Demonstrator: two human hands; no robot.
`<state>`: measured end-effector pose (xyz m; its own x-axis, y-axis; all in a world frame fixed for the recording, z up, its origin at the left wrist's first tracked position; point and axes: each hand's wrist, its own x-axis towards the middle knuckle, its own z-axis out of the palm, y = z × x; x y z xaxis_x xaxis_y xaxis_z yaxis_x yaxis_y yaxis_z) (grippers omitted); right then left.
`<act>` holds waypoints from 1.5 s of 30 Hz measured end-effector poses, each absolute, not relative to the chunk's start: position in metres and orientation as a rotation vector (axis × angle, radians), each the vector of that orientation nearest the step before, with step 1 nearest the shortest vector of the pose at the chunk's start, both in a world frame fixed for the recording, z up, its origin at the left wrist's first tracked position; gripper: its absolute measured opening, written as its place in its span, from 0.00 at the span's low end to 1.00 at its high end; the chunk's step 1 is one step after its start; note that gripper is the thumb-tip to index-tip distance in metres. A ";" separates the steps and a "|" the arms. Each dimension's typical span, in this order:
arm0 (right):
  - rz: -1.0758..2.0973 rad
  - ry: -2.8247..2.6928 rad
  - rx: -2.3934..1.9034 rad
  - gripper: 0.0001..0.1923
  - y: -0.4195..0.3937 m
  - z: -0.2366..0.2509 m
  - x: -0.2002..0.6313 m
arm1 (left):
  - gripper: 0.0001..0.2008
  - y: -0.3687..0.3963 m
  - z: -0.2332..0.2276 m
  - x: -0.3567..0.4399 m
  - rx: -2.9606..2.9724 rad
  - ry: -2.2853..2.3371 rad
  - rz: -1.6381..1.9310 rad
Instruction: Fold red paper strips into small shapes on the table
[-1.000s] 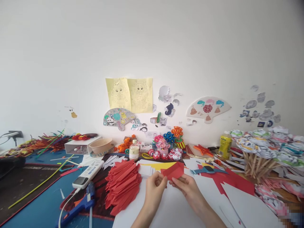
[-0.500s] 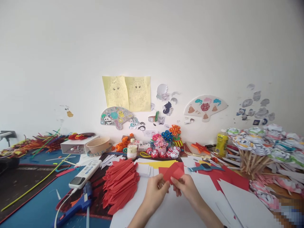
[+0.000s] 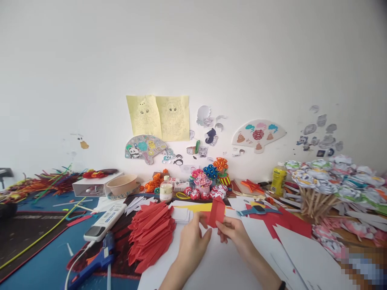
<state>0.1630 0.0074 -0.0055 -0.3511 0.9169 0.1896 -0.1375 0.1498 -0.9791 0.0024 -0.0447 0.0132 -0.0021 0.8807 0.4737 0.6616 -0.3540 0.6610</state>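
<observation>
Lower centre of the frame: the left hand [image 3: 190, 243] and the right hand [image 3: 235, 233] meet above a white sheet [image 3: 217, 266] on the tabletop [image 3: 45, 266]. Both sets of fingers are pinched on a folded red paper piece [image 3: 217, 212], which stands upright just above the hands, the left gripping its lower left edge and the right its lower right edge. The piece is held clear of the sheet.

Just left of the hands lies a fanned pile of red folded strips [image 3: 151, 233]. Further left, at the lower left, a blue glue gun [image 3: 93, 264] lies on the tabletop with a white remote control [image 3: 104, 222] above it and a yellow-green stem [image 3: 39, 237] slanting across the dark mat.

Right of the hands, red paper offcuts [image 3: 287, 223] and a blue wristwatch [image 3: 256, 210] rest on white paper. At the far right stands a bundle of paper flowers on wooden sticks [image 3: 326, 185].

Behind the hands, mid-frame: a small white bottle [image 3: 166, 191], coloured paper flower pots [image 3: 211, 177], a beige bowl [image 3: 122, 185] and a yellow bottle [image 3: 278, 179].

On the wall, upper centre, hang two yellow drawings [image 3: 159, 117] and a fan-shaped cut-out [image 3: 258, 135].
</observation>
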 end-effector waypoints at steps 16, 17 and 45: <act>1.349 -1.591 -0.768 0.22 0.010 -0.004 0.168 | 0.14 -0.047 0.018 -0.008 2.828 1.501 1.118; 1.361 -1.589 -0.752 0.22 0.009 -0.003 0.168 | 0.14 -0.046 0.019 -0.008 2.776 1.492 1.159; 1.403 -1.493 -0.682 0.22 -0.005 -0.001 0.153 | 0.17 -0.035 0.005 0.008 1.239 1.106 1.488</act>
